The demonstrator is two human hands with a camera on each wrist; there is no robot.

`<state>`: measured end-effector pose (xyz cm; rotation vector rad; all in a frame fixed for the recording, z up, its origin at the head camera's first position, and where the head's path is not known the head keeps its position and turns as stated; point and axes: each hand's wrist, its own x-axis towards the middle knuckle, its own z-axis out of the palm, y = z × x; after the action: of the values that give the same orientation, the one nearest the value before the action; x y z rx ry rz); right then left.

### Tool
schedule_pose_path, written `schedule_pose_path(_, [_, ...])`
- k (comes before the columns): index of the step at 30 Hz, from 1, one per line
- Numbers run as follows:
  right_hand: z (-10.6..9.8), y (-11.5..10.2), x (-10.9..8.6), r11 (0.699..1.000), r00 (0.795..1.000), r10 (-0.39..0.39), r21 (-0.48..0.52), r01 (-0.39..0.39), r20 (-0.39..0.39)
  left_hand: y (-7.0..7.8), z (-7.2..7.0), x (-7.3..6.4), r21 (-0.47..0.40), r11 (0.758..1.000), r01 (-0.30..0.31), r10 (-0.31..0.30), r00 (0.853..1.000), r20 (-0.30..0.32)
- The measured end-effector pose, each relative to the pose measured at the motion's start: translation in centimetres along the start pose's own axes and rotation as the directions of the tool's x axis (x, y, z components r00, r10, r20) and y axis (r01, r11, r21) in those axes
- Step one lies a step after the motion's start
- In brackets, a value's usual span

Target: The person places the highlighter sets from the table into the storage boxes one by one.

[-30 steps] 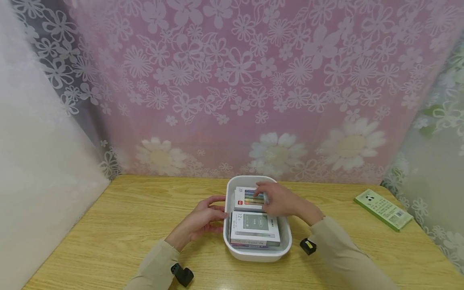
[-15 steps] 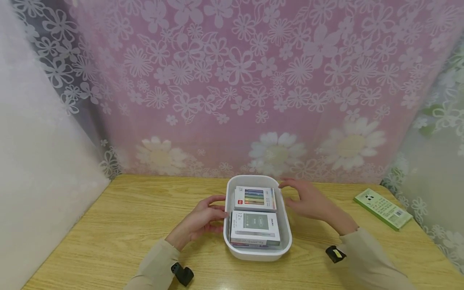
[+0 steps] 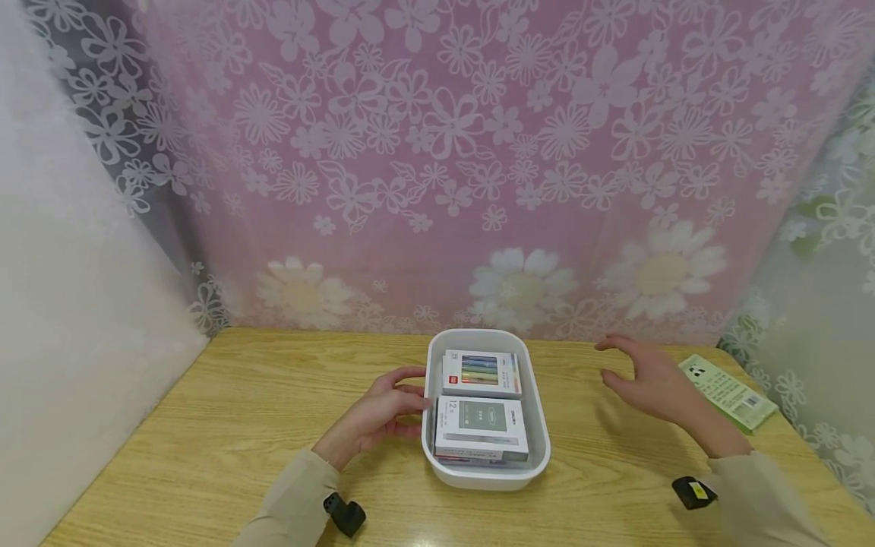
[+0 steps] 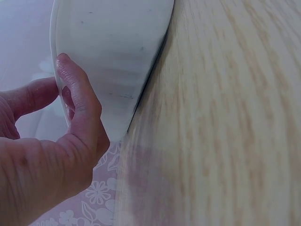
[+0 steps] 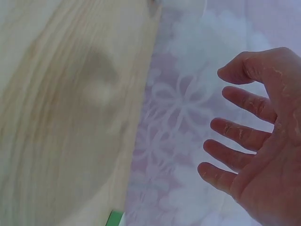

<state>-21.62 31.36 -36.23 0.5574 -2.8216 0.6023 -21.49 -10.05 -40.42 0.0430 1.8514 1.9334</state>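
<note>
A white plastic bin (image 3: 540, 425) stands on the table, holding flat boxes. At its far end lies a white box with a window showing coloured pens (image 3: 480, 372); nearer is a white box with a grey-green panel (image 3: 481, 418), on top of other packs that are mostly hidden. My left hand (image 3: 386, 410) grips the bin's left rim, thumb at the edge and bent fingers against the outer wall (image 4: 117, 52). My right hand (image 3: 649, 380) is in the air right of the bin, holding nothing, its fingers spread and slightly bent (image 5: 242, 134).
A green and white box (image 3: 731, 395) lies at the table's right side, partly behind my right hand. The wooden table (image 3: 205, 441) ends at a floral pink curtain (image 3: 437, 190). Each wrist carries a small black device.
My right hand has left the pen box in the bin and moved right, across the rim and towards the green box. The left hand and bin have stayed in place.
</note>
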Motion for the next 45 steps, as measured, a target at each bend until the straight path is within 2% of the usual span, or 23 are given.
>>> schedule_pose_path(14, [-0.6, 7.0, -3.8, 0.987, 0.989, 0.148, -0.070, -0.146, 0.026, -0.3, 0.1, -0.2, 0.013, 1.000, 0.006, -0.006, 1.000, 0.006])
schedule_pose_path(23, [-1.2, 10.7, -5.2, 0.971, 0.991, 0.135, -0.198, -0.131, 0.003, -0.5, -0.1, 0.0, 0.005, 1.000, 0.005, -0.005, 1.000, 0.005])
schedule_pose_path(26, [-1.3, 12.0, -5.6, 0.961, 0.989, 0.145, -0.243, -0.134, 0.028, -0.4, 0.0, 0.0, 0.001, 1.000, 0.002, -0.002, 1.000, 0.008])
schedule_pose_path(31, [-1.6, 14.0, -5.9, 0.946, 0.972, 0.212, -0.271, -0.177, 0.105, -0.3, 0.0, -0.1, 0.000, 1.000, 0.002, -0.002, 1.000, 0.007])
schedule_pose_path(36, [-1.7, 15.1, -6.2, 0.945, 0.956, 0.254, -0.248, -0.213, 0.146, -0.3, 0.0, 0.0, 0.004, 1.000, 0.001, -0.001, 1.000, 0.006])
schedule_pose_path(40, [-1.9, 15.3, -6.2, 0.950, 0.946, 0.268, -0.213, -0.228, 0.180, -0.2, 0.0, 0.0, 0.009, 1.000, -0.003, 0.003, 1.000, 0.006])
schedule_pose_path(45, [-2.1, 15.1, -6.2, 0.943, 0.935, 0.289, -0.227, -0.242, 0.204, -0.2, -0.1, 0.0, 0.007, 1.000, -0.006, 0.006, 1.000, 0.007])
